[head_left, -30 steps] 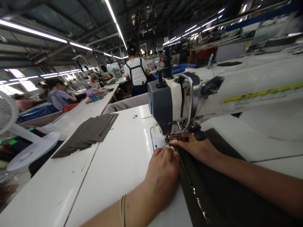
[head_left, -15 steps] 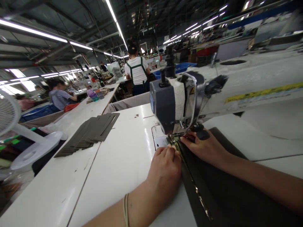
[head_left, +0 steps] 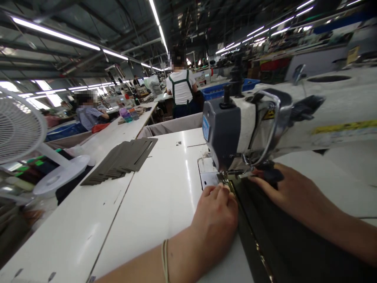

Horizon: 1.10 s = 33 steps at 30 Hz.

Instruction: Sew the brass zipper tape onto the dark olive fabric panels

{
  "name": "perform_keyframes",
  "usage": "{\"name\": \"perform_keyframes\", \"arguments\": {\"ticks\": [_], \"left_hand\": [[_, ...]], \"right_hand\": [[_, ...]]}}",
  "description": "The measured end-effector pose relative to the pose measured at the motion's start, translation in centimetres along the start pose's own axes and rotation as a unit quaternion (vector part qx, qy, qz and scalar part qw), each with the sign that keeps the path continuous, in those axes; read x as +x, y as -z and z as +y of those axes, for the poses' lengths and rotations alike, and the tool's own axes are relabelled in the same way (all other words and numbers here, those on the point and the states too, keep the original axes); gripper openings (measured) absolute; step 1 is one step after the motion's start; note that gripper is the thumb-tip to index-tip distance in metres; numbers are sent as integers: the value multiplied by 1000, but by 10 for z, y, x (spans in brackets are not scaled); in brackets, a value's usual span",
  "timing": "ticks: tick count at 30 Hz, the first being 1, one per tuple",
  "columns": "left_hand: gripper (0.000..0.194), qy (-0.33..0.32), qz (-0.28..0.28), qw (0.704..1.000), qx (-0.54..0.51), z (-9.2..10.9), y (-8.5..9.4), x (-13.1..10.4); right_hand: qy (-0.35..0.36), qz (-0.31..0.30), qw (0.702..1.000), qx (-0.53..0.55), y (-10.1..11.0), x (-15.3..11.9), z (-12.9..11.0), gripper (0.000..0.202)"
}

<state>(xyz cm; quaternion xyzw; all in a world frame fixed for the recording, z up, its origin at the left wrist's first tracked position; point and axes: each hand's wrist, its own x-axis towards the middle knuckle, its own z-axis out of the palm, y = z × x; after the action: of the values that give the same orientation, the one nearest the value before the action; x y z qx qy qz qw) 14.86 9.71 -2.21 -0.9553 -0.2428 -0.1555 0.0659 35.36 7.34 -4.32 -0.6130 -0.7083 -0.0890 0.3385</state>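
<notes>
Dark olive fabric (head_left: 282,239) with a shiny gold-toothed zipper (head_left: 259,251) along it runs under the presser foot (head_left: 225,180) of a sewing machine (head_left: 224,133). My left hand (head_left: 216,220) lies just in front of the foot, fingers bunched and closed on the zipper edge of the fabric; its fingertips are partly hidden. On the other side of the zipper, my right hand (head_left: 297,192) has thumb and forefinger close together on the fabric beside the foot. A dark machine part covers some of its fingers.
A stack of grey-brown cut pieces (head_left: 120,161) is fanned out on the white table (head_left: 159,208). At the left stands a white fan (head_left: 63,169). Co-workers sit further off, one in a white shirt (head_left: 182,86), another in stripes (head_left: 88,116). A blue bin (head_left: 216,91) sits behind the machine.
The view has shifted, so machine and hands appear further right. My right hand sits slightly further from my left one; both stay at the fabric by the presser foot.
</notes>
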Motion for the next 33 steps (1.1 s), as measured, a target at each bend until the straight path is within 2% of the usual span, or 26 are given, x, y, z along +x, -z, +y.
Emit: {"name": "perform_keyframes", "arguments": {"ticks": [4, 6, 11, 14, 33], "left_hand": [[16, -1, 18, 1000, -8, 0, 0, -1], [19, 2, 29, 1000, -12, 0, 0, -2], [23, -10, 73, 997, -12, -2, -4, -3], [25, -10, 86, 996, -16, -1, -5, -3], [27, -10, 95, 995, -13, 0, -6, -2]], "right_hand": [[154, -18, 985, 75, 9, -20, -15, 26], [187, -28, 978, 89, 10, -26, -19, 33], [195, -58, 975, 94, 10, -26, -18, 39], [197, -54, 975, 88, 11, -26, -17, 40], [195, -44, 977, 74, 16, -21, -24, 40]]}}
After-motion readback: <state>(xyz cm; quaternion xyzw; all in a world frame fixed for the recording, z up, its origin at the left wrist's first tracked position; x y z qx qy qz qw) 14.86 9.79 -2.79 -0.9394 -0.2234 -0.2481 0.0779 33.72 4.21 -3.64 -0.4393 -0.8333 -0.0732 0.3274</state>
